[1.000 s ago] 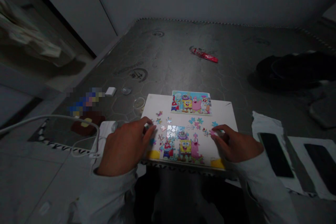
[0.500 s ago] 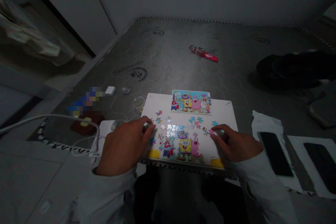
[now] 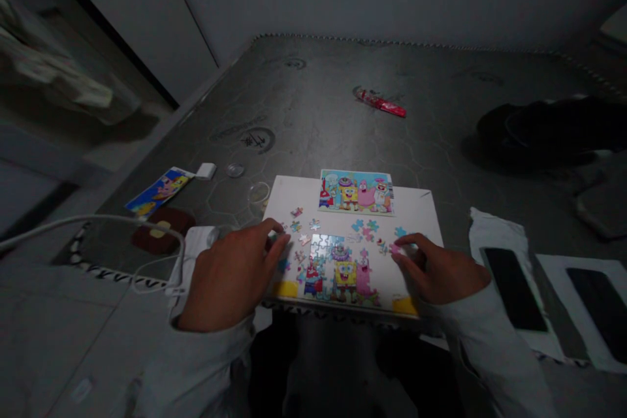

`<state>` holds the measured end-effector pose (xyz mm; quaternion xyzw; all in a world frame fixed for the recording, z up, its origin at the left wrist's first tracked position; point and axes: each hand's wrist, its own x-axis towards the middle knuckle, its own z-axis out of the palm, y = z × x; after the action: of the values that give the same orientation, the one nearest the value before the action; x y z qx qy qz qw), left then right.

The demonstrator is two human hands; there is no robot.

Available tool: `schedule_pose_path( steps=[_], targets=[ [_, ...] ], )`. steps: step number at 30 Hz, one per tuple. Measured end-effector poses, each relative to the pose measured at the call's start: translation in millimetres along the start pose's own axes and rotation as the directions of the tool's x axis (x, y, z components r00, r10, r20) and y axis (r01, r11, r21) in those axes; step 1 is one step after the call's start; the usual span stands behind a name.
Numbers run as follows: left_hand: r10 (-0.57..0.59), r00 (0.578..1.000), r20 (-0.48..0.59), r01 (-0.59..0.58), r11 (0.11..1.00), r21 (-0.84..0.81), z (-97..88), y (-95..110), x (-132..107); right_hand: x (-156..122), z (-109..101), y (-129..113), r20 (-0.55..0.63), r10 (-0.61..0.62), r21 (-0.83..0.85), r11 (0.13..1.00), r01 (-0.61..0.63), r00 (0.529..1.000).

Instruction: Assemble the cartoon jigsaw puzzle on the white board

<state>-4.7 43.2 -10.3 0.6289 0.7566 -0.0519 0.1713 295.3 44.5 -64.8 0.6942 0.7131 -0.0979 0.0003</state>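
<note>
A white board [image 3: 416,206] lies on a grey mattress [image 3: 333,104]. On the board a partly built cartoon jigsaw [image 3: 337,271] sits near the front edge, with several loose pieces [image 3: 365,227] behind it and a printed reference picture [image 3: 356,192] at the back. My left hand [image 3: 235,274] rests at the board's left edge, fingers curled together on a small piece I can barely make out. My right hand [image 3: 435,269] lies at the right side, its fingertips pinching a pink piece [image 3: 396,249].
A red wrapper [image 3: 379,102] lies far back on the mattress. Dark clothing [image 3: 548,127] sits at the right. Two black phones [image 3: 514,287] rest on white paper to the right. A white cable [image 3: 98,219], a charger [image 3: 206,171], a cartoon packet [image 3: 157,191] and a dark red object [image 3: 159,235] are at left.
Both hands have stayed nearly still on the board. The view shifted slightly.
</note>
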Motion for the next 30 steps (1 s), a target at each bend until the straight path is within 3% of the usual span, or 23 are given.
schedule_pose_path(
  steps=[30],
  targets=[
    [0.011,1.000,-0.014,-0.011,1.000,0.006,2.2,-0.9,0.9,-0.7,-0.3,-1.3,-0.010,-0.005,-0.017,1.000,0.004,1.000]
  ],
)
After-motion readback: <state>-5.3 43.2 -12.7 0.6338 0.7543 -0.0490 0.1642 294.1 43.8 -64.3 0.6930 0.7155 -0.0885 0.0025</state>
